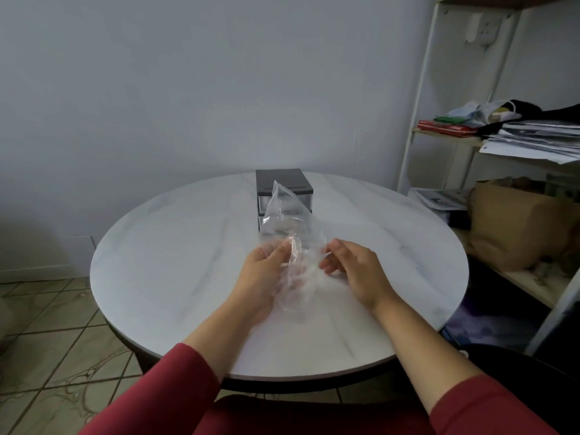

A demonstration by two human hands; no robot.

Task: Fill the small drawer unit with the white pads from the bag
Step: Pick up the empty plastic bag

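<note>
Head view, from above the person's forearms. The left hand [266,271] cradles the lower part of a clear plastic bag [288,233], fingers curled and pinching the film near its middle. The right hand [351,265] pinches the opposite edge between thumb and fingertips. Held from both sides above the surface [188,246], the bag stands tilted, one corner pointing up and away; the two-sided grip reads as a way to part or steady the film so its contents can be reached.

Directly behind the bag, toward the far edge of the round marbled surface, stands the small drawer unit [282,183], dark-framed with translucent drawer fronts facing the person, within easy reach for loading.

The white pads cannot be clearly made out: the crumpled film blurs against the pale surface. The bag also covers most of the drawer fronts, so whether they are shut or filled cannot be told.
</note>
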